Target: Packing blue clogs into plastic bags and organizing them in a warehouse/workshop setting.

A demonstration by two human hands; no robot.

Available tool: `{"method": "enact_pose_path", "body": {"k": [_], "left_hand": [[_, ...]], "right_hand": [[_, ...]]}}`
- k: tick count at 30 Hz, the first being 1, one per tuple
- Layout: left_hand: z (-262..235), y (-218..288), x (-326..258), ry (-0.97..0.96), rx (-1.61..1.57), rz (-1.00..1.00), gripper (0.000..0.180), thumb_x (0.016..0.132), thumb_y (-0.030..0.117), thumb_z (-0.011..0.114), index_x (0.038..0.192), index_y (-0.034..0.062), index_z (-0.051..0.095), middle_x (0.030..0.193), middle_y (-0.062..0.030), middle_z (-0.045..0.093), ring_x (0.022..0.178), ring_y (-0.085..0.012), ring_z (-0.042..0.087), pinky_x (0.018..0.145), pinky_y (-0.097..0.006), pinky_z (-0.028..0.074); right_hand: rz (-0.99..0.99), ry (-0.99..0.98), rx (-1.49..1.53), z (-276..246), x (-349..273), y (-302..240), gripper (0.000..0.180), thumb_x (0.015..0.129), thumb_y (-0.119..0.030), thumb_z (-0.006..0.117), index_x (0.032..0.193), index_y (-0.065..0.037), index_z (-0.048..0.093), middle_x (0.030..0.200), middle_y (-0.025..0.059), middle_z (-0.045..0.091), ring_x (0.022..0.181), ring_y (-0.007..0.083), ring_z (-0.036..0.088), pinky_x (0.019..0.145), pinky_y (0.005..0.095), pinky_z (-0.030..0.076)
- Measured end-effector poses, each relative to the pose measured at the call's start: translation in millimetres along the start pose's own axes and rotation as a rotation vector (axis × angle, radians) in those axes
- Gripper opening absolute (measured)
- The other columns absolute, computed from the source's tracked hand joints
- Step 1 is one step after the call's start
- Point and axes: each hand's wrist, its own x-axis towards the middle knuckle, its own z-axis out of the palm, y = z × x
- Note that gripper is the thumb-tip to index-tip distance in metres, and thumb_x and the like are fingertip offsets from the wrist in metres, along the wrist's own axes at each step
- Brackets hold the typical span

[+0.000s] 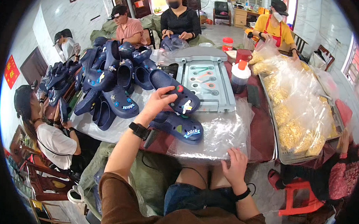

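My left hand (158,103) grips the side of a navy clog (184,97) with its fingertips. That clog carries small charms, among them a strawberry and a white figure. Just below it, a second navy clog (178,125) with a blue-and-white charm rests on the table, overlapping a stack of clear plastic bags (222,131). At the near edge of these bags lies my right hand (235,167), fingers spread and holding nothing. To the left rises a heap of navy clogs (118,100), many with charms.
A grey case (204,79) stands beyond the bags, beside a bottle of dark liquid (240,76) with a red-and-white cap. On the right, a metal tray (292,158) bears bags of yellow pieces. Several people sit around the table. A red stool (301,197) stands at lower right.
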Motion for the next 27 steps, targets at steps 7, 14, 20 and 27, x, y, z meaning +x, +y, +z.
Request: {"method": "enact_pose_path", "body": {"k": [7,14,20,27], "left_hand": [[26,-28,-33,0.262,1.028,0.205,0.123,0.059,0.034,0.096,0.16,0.0215,0.026,0.155,-0.0324,0.029,0.119,-0.0464,0.061,0.099,-0.046,0.053],[57,-47,-63,0.384,0.55,0.177,0.101,0.072,0.006,0.083,0.156,0.0257,0.032,0.119,-0.0226,0.052,0.1,-0.0354,0.062,0.095,-0.044,0.052],[108,-28,-87,0.313,-0.115,0.156,0.093,0.08,0.001,0.079,0.158,0.0178,0.03,0.124,-0.0165,0.056,0.101,-0.0211,0.06,0.086,-0.034,0.053],[181,36,-136,0.121,-0.79,-0.276,0.077,0.098,0.006,0.064,0.158,0.006,0.016,0.13,-0.0176,0.057,0.112,-0.0266,0.064,0.097,-0.039,0.054]], "right_hand": [[-0.024,0.026,0.052,1,-4,2,0.051,0.081,-0.019,0.074,0.128,-0.002,0.061,0.134,0.0163,0.059,0.129,0.0385,0.049,0.11,0.0515,0.034],[-0.033,0.033,0.031,-3,-6,2,0.053,0.084,-0.019,0.073,0.132,-0.001,0.06,0.135,0.0182,0.058,0.132,0.0394,0.048,0.111,0.0513,0.033],[-0.05,-0.069,0.138,-21,-2,8,0.072,0.078,-0.037,0.083,0.134,0.001,0.058,0.137,0.0209,0.056,0.13,0.0424,0.05,0.11,0.0527,0.037],[0.006,0.037,0.533,-37,9,-8,0.086,0.076,-0.036,0.088,0.142,0.003,0.048,0.136,0.0278,0.055,0.129,0.045,0.051,0.108,0.0534,0.04]]}}
